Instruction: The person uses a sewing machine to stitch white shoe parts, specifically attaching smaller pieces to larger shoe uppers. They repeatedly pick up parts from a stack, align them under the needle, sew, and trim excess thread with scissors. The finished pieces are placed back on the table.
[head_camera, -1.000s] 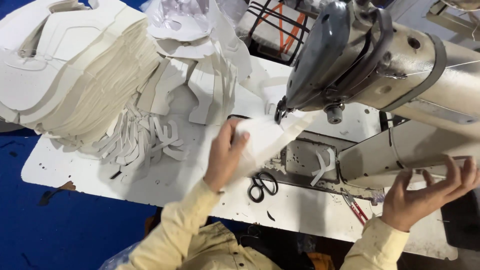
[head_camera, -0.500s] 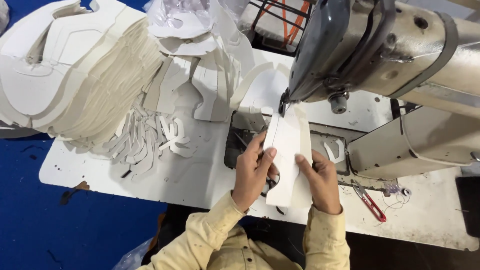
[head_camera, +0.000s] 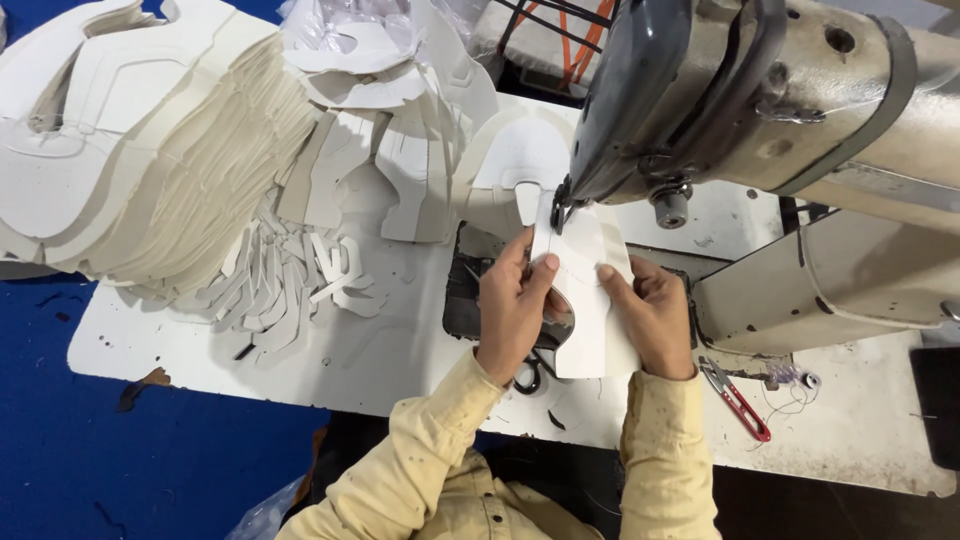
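Observation:
My left hand (head_camera: 515, 305) and my right hand (head_camera: 652, 315) hold a white cut fabric piece (head_camera: 588, 300) flat under the head of a grey industrial sewing machine (head_camera: 740, 90). The piece's far end lies at the presser foot (head_camera: 556, 205). My left thumb and fingers pinch the piece's left edge; my right fingers press on its right side. Black scissors (head_camera: 532, 372) lie partly hidden below my left wrist.
A tall stack of white cut pieces (head_camera: 130, 150) fills the table's left side, with loose narrow strips (head_camera: 290, 290) beside it. Red thread snips (head_camera: 738, 400) lie right of my right forearm. More white pieces (head_camera: 400, 130) lean behind the machine. Blue floor (head_camera: 120, 450) lies below the table edge.
My right hand came in from the machine's right side onto the fabric piece. Both hands then slid the piece farther up under the presser foot.

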